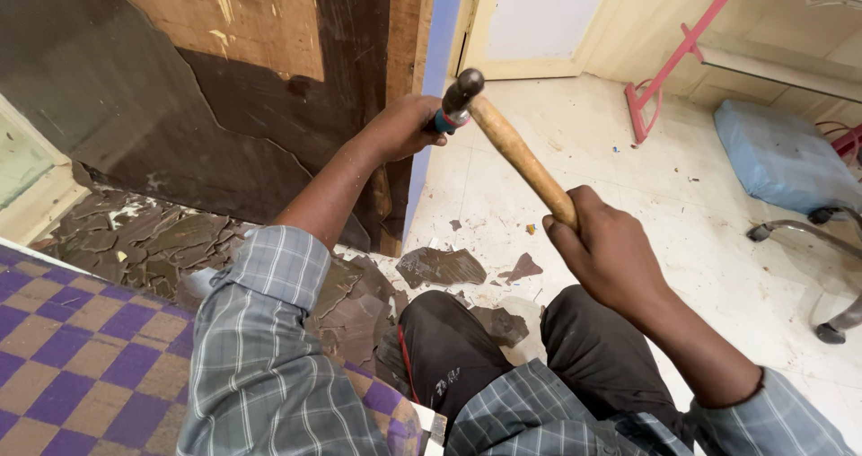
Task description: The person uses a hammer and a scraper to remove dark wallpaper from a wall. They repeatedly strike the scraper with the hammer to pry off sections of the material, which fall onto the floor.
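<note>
Right hand [603,249] grips hammer [516,146] handle; left hand [406,126] clasps chisel [440,120]; a glancing blow risks striking knuckles

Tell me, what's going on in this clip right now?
A person crouches by a dark wooden door whose laminate is partly stripped. The right hand grips a wooden-handled hammer, its head at a blue-and-red-handled tool held by the left hand against the door's edge. Broken dark laminate pieces litter the floor.
</note>
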